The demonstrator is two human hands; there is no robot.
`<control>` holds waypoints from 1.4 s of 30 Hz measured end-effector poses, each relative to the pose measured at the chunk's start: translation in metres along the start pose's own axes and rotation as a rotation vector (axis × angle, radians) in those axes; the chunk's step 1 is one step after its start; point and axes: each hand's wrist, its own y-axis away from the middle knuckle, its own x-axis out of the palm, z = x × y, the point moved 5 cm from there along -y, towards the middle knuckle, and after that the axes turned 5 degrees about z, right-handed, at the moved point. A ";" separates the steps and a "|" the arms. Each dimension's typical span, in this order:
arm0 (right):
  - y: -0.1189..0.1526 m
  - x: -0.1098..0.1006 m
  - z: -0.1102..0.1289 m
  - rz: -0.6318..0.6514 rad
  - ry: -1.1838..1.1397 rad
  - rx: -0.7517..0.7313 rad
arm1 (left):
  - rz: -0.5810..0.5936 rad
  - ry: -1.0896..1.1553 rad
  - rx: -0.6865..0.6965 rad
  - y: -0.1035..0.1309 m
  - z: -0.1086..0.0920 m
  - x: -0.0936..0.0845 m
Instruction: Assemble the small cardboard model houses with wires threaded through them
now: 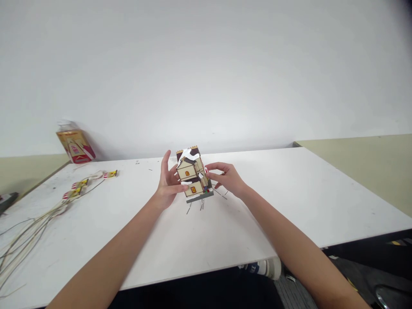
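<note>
A small model house (pixel 189 174) with cream walls, a dark roof with white patches like snow, and little yellow-and-red windows is held tilted above the white table. My left hand (pixel 167 184) grips its left side, thumb on the front wall and a finger raised. On the right side, my right hand (pixel 227 178) presses its fingertips at a small red-and-white piece (pixel 206 170); whether that piece is fixed to the house I cannot tell. Thin dark wires (pixel 202 204) hang beneath the grey base (pixel 200 198).
A gold-and-red bottle (pixel 76 143) stands at the back left against the wall. Several small yellow-and-red pieces (pixel 80 183) with long pale wires (pixel 30 238) lie on the left of the white table (pixel 289 201). A dark object (pixel 7 201) sits at the far left edge.
</note>
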 end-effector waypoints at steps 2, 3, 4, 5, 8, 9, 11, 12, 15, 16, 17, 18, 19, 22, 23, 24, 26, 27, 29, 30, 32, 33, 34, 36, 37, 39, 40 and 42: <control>0.001 -0.001 0.002 0.020 -0.021 0.013 | 0.003 0.008 -0.010 0.000 0.000 0.001; 0.001 -0.002 0.003 0.032 -0.029 0.016 | 0.006 0.010 -0.011 0.000 -0.001 0.001; 0.002 -0.002 0.003 0.043 -0.031 0.015 | 0.010 0.010 -0.010 0.000 -0.001 0.002; 0.002 -0.003 0.004 0.049 -0.027 0.012 | 0.013 0.007 -0.007 0.000 -0.001 0.002; 0.002 -0.005 0.003 0.035 -0.003 0.021 | 0.013 -0.003 -0.004 0.000 -0.001 0.002; 0.002 -0.005 0.001 0.033 -0.004 0.028 | 0.013 -0.004 -0.009 0.000 0.000 0.002; 0.001 -0.004 -0.002 0.035 -0.027 0.037 | 0.020 -0.004 -0.020 0.001 0.001 0.004; 0.001 -0.003 -0.003 0.037 -0.041 0.037 | 0.025 -0.002 -0.021 0.001 0.001 0.005; 0.001 -0.004 -0.003 0.024 -0.063 0.029 | 0.038 0.004 -0.009 0.003 0.000 0.008; 0.001 -0.004 -0.003 0.020 -0.063 0.026 | 0.041 0.004 -0.007 0.003 -0.001 0.009; 0.001 -0.005 -0.002 0.023 -0.060 0.021 | 0.045 0.002 -0.007 0.004 -0.001 0.010; 0.002 -0.005 -0.001 0.030 -0.057 0.015 | 0.052 -0.002 -0.010 0.004 -0.001 0.010; 0.002 -0.005 0.000 0.039 -0.053 0.009 | 0.059 -0.006 -0.012 0.004 -0.002 0.011; 0.002 -0.005 0.001 0.066 -0.034 0.002 | 0.073 -0.015 -0.012 0.004 -0.002 0.009; 0.001 -0.005 0.001 0.067 -0.025 0.004 | 0.072 -0.016 -0.013 0.003 -0.001 0.008; 0.001 -0.004 0.001 0.065 -0.014 0.004 | 0.066 -0.015 -0.013 0.002 -0.001 0.007; -0.001 -0.004 0.002 0.043 -0.004 -0.012 | 0.039 -0.004 -0.010 0.000 0.000 0.005; -0.001 -0.004 0.002 0.021 -0.010 -0.025 | 0.016 0.007 -0.008 -0.001 0.000 0.003; -0.003 -0.007 0.001 -0.036 -0.047 -0.052 | -0.049 0.038 0.005 -0.003 -0.002 0.000; -0.004 -0.009 0.001 -0.064 -0.072 -0.065 | -0.088 0.053 0.015 -0.004 -0.003 -0.003; -0.004 -0.015 -0.002 -0.108 -0.102 -0.080 | -0.174 0.079 0.045 -0.004 -0.006 -0.009; -0.004 -0.017 -0.005 -0.117 -0.099 -0.080 | -0.214 0.089 0.060 -0.004 -0.008 -0.013; -0.005 -0.019 -0.007 -0.117 -0.084 -0.069 | -0.250 0.100 0.073 -0.004 -0.010 -0.016; -0.005 -0.020 -0.014 -0.105 -0.036 -0.021 | -0.300 0.127 0.095 -0.005 -0.014 -0.021; -0.006 -0.020 -0.017 -0.103 -0.017 0.005 | -0.315 0.142 0.109 -0.006 -0.015 -0.023; -0.007 -0.019 -0.023 -0.097 -0.001 0.041 | -0.327 0.174 0.130 -0.007 -0.019 -0.024; -0.007 -0.018 -0.025 -0.093 -0.004 0.052 | -0.329 0.190 0.138 -0.008 -0.020 -0.025; -0.008 -0.017 -0.027 -0.090 -0.018 0.069 | -0.336 0.211 0.147 -0.008 -0.024 -0.025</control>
